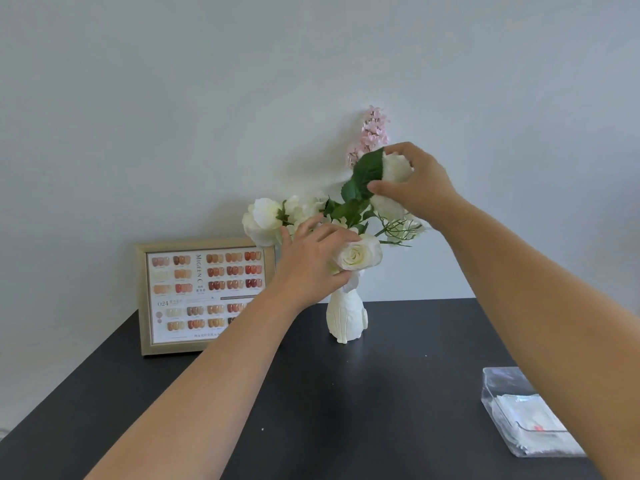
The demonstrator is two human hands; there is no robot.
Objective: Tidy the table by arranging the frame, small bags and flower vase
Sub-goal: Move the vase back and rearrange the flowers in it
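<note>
Surroundings: a gold picture frame with rows of nail-colour samples stands upright at the back left of the dark worktop, against the pale wall; a clear container holding white small bags sits near the right edge, partly hidden by the right forearm.
Vase: a white flower vase stands upright near the back of the worktop, just right of the frame, filled with white roses, green leaves and one pink sprig.
Obstruction: the left forearm crosses the frame's lower right corner.
Left hand: the left hand is raised over the vase mouth, fingers curled round a low white rose.
Right hand: the right hand is higher, thumb and fingers pinching an upper white bloom beside a large leaf.
Open room: bare worktop lies in front of the vase, between the two forearms; the left edge runs diagonally towards the viewer.
</note>
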